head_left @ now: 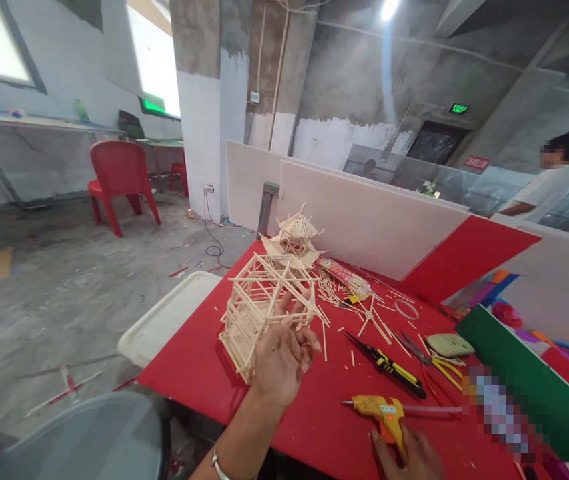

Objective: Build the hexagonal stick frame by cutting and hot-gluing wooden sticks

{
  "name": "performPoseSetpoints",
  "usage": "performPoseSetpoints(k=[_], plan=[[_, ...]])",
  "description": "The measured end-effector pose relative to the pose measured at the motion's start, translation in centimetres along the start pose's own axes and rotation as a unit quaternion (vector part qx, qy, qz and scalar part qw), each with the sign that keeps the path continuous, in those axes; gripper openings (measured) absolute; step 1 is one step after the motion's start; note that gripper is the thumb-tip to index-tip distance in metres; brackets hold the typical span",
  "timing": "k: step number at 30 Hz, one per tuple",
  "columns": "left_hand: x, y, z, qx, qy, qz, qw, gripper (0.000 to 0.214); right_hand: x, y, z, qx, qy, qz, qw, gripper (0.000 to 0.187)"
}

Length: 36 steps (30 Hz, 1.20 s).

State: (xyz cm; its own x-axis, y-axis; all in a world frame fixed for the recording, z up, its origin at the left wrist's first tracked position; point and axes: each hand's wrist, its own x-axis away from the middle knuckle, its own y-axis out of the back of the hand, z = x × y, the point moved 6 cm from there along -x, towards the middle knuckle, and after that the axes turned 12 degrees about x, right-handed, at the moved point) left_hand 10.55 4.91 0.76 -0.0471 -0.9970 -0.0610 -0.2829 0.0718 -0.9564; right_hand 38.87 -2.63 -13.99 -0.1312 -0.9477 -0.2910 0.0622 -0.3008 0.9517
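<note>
My left hand (284, 357), palm turned up, is at the right side of a model frame of thin wooden sticks (251, 313). Some fingers reach in among its upper sticks and the others curl, gripping the frame. At the table's front, my right hand (409, 457) has thumb and fingers around the handle of a yellow hot glue gun (371, 408). The gun's nozzle points left, and a clear glue stick (431, 410) runs out of its back. Behind the frame stands a pagoda-like stick roof (299, 233).
On the red table (309, 400) lie black-and-yellow pliers (389, 365), scissors (421, 350), a tape ring (407, 309), loose sticks and a bundle of wrapped sticks (347, 277). A green board (529, 380) borders the right. White panels (354, 213) stand behind; a person (547, 177) is beyond them.
</note>
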Motion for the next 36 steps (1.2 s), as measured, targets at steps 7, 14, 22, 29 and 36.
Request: performPoseSetpoints(k=[7,14,22,29,36], plan=[[-0.1,-0.2,0.0,-0.003,0.002,-0.008,1.000,0.066,-0.3,-0.6,-1.0,0.020,0.035,0.011,0.999,0.046],[-0.1,-0.1,-0.1,-0.006,0.002,-0.006,1.000,0.067,-1.0,3.1,-0.1,0.026,0.061,-0.073,0.995,0.042],[-0.2,0.0,0.0,0.009,0.022,-0.016,1.000,0.058,-8.4,16.5,12.0,-0.191,0.161,-0.162,0.955,0.022],[-0.1,0.0,0.3,-0.003,0.032,-0.045,0.998,0.059,-18.6,19.4,22.1,-0.153,0.290,0.138,0.935,0.030],[-0.3,0.3,0.3,0.006,0.027,-0.047,0.999,0.056,-20.3,17.3,26.6,0.040,0.338,0.217,0.915,0.033]])
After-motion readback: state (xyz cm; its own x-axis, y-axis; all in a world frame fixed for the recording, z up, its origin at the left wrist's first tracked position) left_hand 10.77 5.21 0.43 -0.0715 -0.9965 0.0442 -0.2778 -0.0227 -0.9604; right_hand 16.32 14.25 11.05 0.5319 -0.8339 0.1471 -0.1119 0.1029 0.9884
